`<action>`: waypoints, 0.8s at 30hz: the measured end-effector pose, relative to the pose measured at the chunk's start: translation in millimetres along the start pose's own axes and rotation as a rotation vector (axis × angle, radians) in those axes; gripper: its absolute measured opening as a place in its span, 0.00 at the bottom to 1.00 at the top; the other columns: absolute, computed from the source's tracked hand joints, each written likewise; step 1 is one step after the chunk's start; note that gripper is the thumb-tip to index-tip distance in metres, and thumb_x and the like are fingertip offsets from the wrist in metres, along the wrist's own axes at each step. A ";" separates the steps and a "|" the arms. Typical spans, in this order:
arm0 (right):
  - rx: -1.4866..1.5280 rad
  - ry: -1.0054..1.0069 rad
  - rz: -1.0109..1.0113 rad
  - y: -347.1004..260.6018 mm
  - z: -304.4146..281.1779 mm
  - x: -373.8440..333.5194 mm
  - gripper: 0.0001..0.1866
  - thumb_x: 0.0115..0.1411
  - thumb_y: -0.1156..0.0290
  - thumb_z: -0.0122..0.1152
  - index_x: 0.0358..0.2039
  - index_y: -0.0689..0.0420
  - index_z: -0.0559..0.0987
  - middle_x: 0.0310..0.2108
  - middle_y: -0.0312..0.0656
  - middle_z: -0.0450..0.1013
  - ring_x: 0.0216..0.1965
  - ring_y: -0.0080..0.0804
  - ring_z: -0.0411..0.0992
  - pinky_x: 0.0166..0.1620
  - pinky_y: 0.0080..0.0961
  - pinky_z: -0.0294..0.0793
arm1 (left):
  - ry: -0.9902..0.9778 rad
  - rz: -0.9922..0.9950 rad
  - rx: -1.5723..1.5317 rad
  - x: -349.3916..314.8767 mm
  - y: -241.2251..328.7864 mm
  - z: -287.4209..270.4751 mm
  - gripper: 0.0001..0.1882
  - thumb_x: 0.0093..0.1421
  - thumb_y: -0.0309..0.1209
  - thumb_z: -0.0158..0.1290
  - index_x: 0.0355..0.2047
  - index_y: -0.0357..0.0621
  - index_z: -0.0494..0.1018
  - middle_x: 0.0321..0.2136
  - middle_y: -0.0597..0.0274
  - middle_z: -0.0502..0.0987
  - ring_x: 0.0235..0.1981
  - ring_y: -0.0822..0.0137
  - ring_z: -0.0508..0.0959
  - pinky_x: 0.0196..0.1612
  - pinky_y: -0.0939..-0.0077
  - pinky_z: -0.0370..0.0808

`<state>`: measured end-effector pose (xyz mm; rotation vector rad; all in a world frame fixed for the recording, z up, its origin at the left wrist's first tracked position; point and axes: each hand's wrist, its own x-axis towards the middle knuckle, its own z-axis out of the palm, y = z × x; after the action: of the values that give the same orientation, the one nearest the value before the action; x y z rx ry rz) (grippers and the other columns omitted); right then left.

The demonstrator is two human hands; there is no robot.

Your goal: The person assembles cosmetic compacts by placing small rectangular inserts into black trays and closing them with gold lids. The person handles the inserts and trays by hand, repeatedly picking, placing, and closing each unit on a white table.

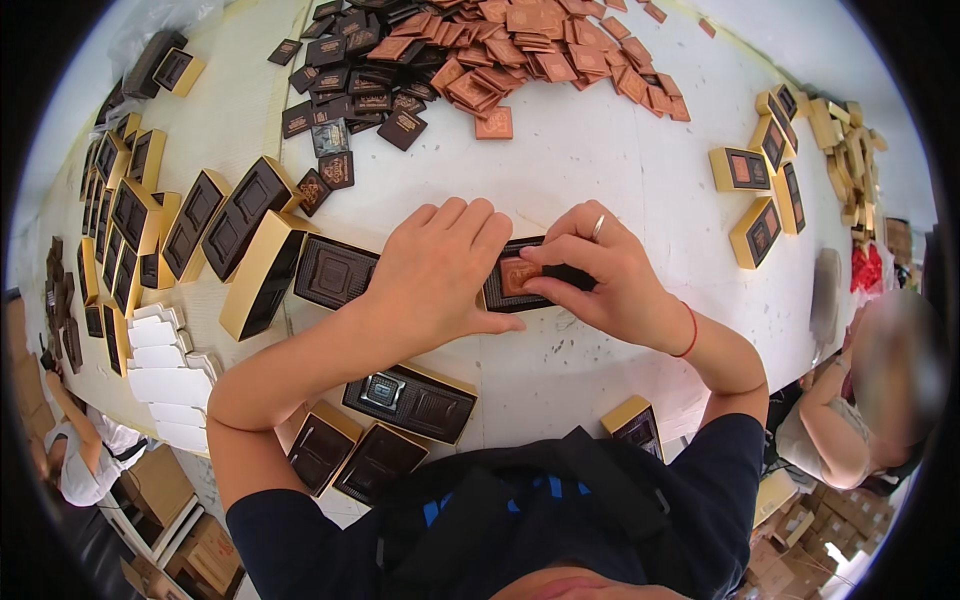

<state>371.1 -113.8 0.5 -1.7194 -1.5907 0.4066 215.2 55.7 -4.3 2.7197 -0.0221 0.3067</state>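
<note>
A gold-sided box with a black inner tray (pixel 492 297) lies across the middle of the table in front of me. My left hand (pixel 440 265) bridges this box, its thumb along the near side and its fingers over the far side, covering part of it. Between the thumb and fingers of my right hand (pixel 610 275) is a copper-brown embossed square (pixel 518 277), like a wrapped chocolate, set in or just over the tray's recess. Another box with a black tray (pixel 335 272) shows left of my left hand; whether the two touch is hidden.
Beyond my hands lie heaps of dark squares (pixel 345 75) and copper-brown squares (pixel 540 45). Gold boxes with black trays (pixel 130 215) crowd the left. More boxes (pixel 755 230) stand at the right. Close to me are several boxes (pixel 410 402) and stacked white cartons (pixel 170 365). People sit on both sides.
</note>
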 end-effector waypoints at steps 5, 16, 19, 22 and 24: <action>-0.159 -0.011 -0.091 -3.2 -3.5 6.5 0.12 0.49 0.71 0.75 0.35 0.53 0.81 0.33 0.37 0.69 0.34 0.38 0.68 0.37 0.35 0.70 | 0.033 0.013 -0.048 -3.6 5.2 -0.9 0.34 0.38 0.47 0.73 0.39 0.43 0.69 0.38 0.59 0.71 0.40 0.58 0.74 0.43 0.65 0.73; -0.044 -0.252 -0.177 21.8 -19.1 104.6 0.13 0.56 0.79 0.65 0.43 0.60 0.81 0.41 0.43 0.79 0.38 0.41 0.77 0.43 0.32 0.78 | 0.004 0.280 0.397 -28.5 38.6 -6.1 0.20 0.50 0.28 0.54 0.42 0.28 0.79 0.44 0.45 0.80 0.48 0.52 0.80 0.55 0.61 0.75; -0.392 0.022 -0.459 36.7 39.6 139.1 0.10 0.58 0.70 0.66 0.39 0.61 0.80 0.36 0.45 0.77 0.37 0.42 0.77 0.39 0.33 0.79 | -0.039 0.270 0.421 -30.1 40.4 -8.4 0.22 0.51 0.29 0.53 0.45 0.27 0.78 0.45 0.42 0.80 0.49 0.50 0.80 0.57 0.59 0.74; -0.710 -0.041 -0.420 38.2 55.1 156.8 0.12 0.60 0.64 0.64 0.36 0.61 0.78 0.27 0.44 0.73 0.31 0.42 0.76 0.33 0.33 0.78 | -0.024 0.269 0.394 -31.5 38.5 -6.7 0.22 0.51 0.29 0.54 0.45 0.27 0.78 0.45 0.42 0.81 0.48 0.50 0.81 0.55 0.60 0.76; -0.782 -0.052 -0.458 43.8 46.9 157.8 0.11 0.64 0.66 0.59 0.36 0.62 0.75 0.25 0.42 0.74 0.29 0.35 0.79 0.29 0.29 0.78 | -0.001 0.277 0.367 -29.6 37.6 -6.2 0.23 0.51 0.29 0.54 0.46 0.28 0.78 0.44 0.44 0.81 0.47 0.51 0.81 0.53 0.62 0.76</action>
<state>398.9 52.7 -22.1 -1.7799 -2.2918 -0.4650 182.8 22.8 9.5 3.0827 -0.3801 0.4247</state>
